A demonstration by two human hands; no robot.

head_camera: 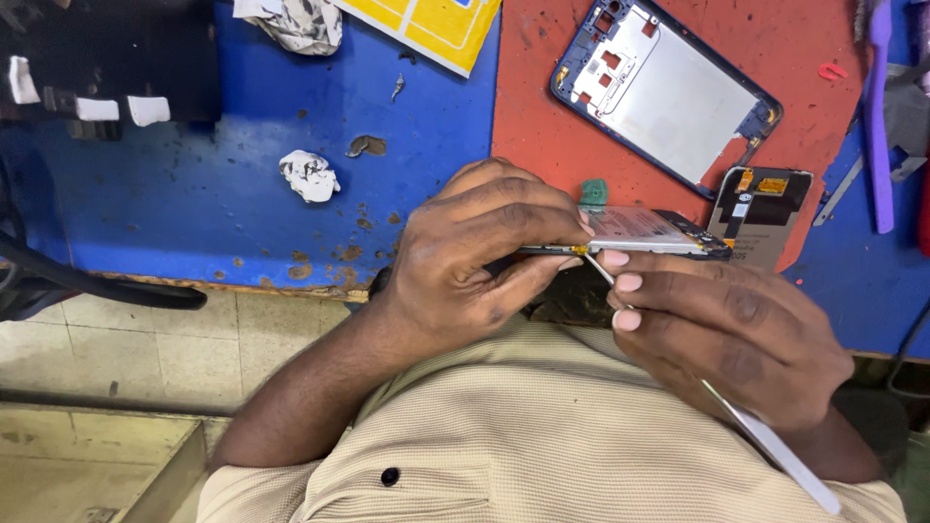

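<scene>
- Crumpled paper wad (309,175) lies on the blue counter (194,194).
- Left hand (480,254) has its grip closed on the phone panel's (635,232) edge, held above the counter's front edge.
- Right hand (727,334) pinches metal tweezers (765,441), tip touching the panel.
- Phone frame (668,92) rests on the red mat (542,126).

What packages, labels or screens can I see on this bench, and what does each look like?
Yellow printed card: top edge, flat on the blue bench, yellow with white lines.
Phone frame: on the red mat, blue-rimmed rectangle with a silver plate inside.
Screen panel: right of the hands, dark back with orange and white stickers.
Phone part: held edge-on by the left hand, silvery; right hand works a metal tool at it.
</scene>
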